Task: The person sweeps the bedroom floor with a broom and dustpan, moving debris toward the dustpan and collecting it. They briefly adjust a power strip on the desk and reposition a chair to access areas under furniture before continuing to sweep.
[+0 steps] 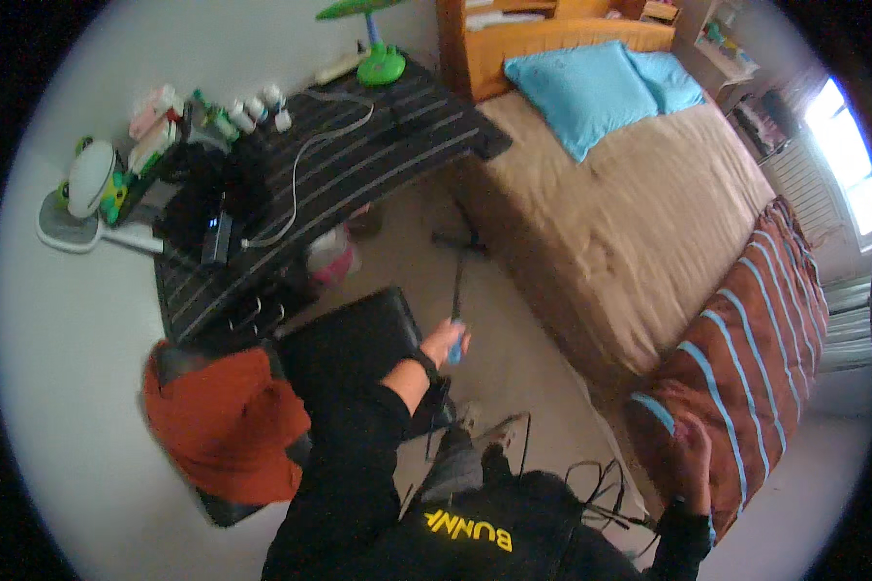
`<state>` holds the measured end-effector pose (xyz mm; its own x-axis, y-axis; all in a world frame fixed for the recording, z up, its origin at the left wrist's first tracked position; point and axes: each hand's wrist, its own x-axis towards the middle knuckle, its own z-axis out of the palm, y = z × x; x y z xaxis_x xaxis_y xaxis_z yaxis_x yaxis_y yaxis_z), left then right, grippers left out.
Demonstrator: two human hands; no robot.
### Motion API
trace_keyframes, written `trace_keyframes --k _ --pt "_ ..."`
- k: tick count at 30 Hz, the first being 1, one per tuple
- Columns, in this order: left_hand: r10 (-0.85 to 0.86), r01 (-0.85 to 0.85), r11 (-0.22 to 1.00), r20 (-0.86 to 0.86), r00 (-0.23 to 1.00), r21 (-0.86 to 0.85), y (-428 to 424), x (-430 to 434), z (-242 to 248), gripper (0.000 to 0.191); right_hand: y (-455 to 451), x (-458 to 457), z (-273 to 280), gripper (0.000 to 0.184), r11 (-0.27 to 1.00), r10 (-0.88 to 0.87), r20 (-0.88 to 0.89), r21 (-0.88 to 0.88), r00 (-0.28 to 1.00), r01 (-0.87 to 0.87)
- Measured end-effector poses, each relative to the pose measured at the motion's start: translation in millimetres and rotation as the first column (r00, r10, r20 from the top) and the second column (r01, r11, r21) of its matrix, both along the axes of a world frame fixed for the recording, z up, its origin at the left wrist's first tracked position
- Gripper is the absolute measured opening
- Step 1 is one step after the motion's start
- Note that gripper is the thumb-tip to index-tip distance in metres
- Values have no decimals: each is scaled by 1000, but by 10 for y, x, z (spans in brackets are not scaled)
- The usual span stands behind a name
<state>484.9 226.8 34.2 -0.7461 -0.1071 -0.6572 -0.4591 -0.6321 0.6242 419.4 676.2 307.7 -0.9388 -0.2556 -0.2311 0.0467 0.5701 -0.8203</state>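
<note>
My left hand [445, 344] is closed around the blue handle of a long-handled tool [458, 287], whose thin dark shaft runs away from me to a dark crosswise head on the floor beside the bed. The head is blurred, so its exact kind is unclear. At the lower right, my right hand [690, 447] rests at the edge of a brown bedspread with light blue stripes [741, 348], its fingers on the cloth. The bedspread is bunched over the foot of the bed [625, 240].
A desk with a dark striped cover [349, 167] holds a green lamp [381, 65], a white cable and bottles. Below it stand a black chair [349, 348] and a white and pink container [333, 254]. An orange cloth [218, 421] lies at left; black cables [603, 494] trail near me.
</note>
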Motion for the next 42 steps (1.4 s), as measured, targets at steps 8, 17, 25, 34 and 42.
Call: trace_keyframes --k 8,17,25,34,42 --pt "-663 800 -501 741 -108 -331 287 781 -398 12 465 555 -440 24 992 -129 146 2 981 130" --pt "-381 454 885 394 837 -109 345 1473 668 5 1165 1089 -760 29 951 -302 141 -20 943 308" --pt "-276 441 813 417 866 -379 303 660 387 40 1463 1716 -857 31 821 -568 321 149 758 552" --pt "-354 540 750 457 816 -383 735 368 -497 42 1697 1676 -1147 31 873 -488 299 167 820 459" --pt "-617 866 239 620 485 -439 1674 1572 -369 50 2145 1807 -1327 32 918 -392 263 52 881 393"
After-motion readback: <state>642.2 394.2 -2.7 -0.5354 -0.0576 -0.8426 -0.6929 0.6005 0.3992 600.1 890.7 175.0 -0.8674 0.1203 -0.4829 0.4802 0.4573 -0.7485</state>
